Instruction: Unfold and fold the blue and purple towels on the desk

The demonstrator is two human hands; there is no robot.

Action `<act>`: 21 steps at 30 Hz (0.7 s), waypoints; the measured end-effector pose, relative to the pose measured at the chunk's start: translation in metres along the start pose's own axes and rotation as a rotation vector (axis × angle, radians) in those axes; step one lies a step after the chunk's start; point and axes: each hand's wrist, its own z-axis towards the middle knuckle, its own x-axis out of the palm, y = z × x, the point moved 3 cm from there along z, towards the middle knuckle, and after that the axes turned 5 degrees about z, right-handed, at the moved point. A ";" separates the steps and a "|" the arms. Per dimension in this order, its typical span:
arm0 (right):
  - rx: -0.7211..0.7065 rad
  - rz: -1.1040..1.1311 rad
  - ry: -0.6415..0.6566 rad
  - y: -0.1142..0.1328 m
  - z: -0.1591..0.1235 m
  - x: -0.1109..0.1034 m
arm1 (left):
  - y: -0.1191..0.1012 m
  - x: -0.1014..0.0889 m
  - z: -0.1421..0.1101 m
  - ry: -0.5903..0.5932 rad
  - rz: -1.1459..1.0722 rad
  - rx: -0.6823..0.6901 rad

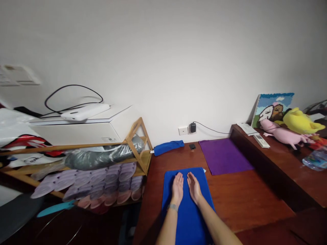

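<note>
A bright blue cloth (pixel 188 217) lies spread on the reddish-brown wooden table (pixel 237 197) right in front of me. My left hand (pixel 177 188) and my right hand (pixel 194 187) rest flat on it side by side, palms down, fingers stretched out and pointing away from me. Neither hand holds anything. A bracelet sits on my left wrist.
A purple cloth (pixel 223 156) lies farther back on the table, a rolled blue cloth (pixel 168 147) near the wall. A raised wooden ledge (pixel 278 160) on the right carries plush toys (pixel 293 129), a remote (pixel 261 141) and a picture. A bamboo shelf (pixel 138 149) with slippers stands at the left.
</note>
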 end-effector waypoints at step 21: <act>-0.113 0.016 -0.075 -0.003 -0.065 -0.042 | 0.026 -0.046 -0.054 -0.035 0.000 0.068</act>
